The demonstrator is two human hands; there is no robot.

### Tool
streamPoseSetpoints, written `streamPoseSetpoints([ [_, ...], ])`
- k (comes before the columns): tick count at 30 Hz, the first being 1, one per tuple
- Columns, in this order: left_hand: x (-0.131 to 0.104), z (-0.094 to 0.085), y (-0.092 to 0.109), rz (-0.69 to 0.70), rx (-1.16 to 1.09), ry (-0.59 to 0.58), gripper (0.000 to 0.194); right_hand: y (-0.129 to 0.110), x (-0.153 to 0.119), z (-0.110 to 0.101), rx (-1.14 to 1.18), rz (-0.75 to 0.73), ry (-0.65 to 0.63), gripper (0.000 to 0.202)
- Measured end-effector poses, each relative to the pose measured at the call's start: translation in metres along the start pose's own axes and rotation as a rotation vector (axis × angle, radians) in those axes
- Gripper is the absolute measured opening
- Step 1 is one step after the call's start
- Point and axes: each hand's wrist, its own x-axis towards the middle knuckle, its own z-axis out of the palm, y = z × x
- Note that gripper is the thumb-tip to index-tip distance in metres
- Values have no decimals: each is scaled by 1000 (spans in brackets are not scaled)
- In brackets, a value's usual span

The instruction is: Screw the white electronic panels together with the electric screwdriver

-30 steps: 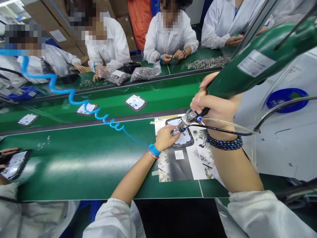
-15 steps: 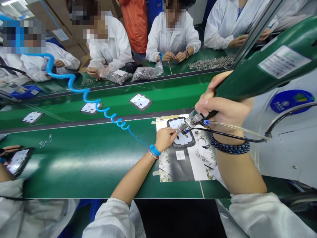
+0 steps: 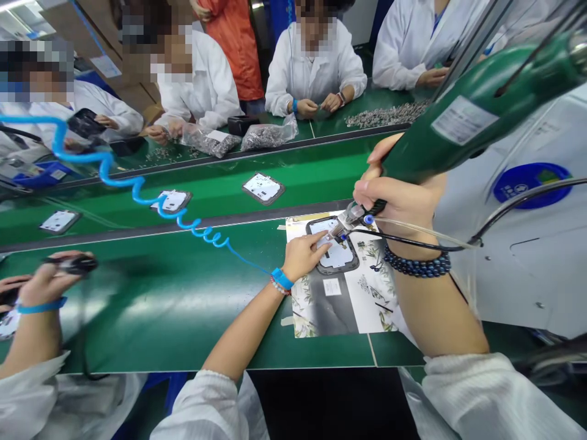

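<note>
My right hand point(image 3: 398, 189) is wrapped round a green power screwdriver point(image 3: 458, 116), which slants down to the left. Its metal tip assembly point(image 3: 343, 223) is over a dark-rimmed panel with a white inside point(image 3: 340, 260). My left hand point(image 3: 302, 253) rests at the panel's left edge, thumb and forefinger stretched towards the metal tip; whether they pinch a small part is too small to tell. Under the panel lies a printed sheet point(image 3: 339, 311) taped to the green bench point(image 3: 183, 305). A blue wrist strap point(image 3: 281, 278) with a coiled cord point(image 3: 206, 234) is on my left wrist.
Similar panels point(image 3: 263, 187) lie on the green belt point(image 3: 316, 171) beyond the bench. Across it, people in white coats sit by bags of small metal parts point(image 3: 270, 135) and a loose pile point(image 3: 385, 115). At left, a co-worker's hand point(image 3: 46, 284) holds a dark tool. A blue tray point(image 3: 532, 185) is at right.
The green screwdriver and my right hand have shifted slightly left, and the tool's rear end has tilted. At left, a co-worker's hand has come up with a dark tool. The coiled cord has swung.
</note>
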Motion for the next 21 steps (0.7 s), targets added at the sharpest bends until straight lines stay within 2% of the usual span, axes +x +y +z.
streamPoseSetpoints([
  [5, -4, -1, -6, -91, 88, -49, 40, 16, 9, -4, -79, 33, 73, 23],
  [21, -4, -1, -5, -91, 131, -98, 38, 34, 10, -7, -139, 5, 79, 22],
])
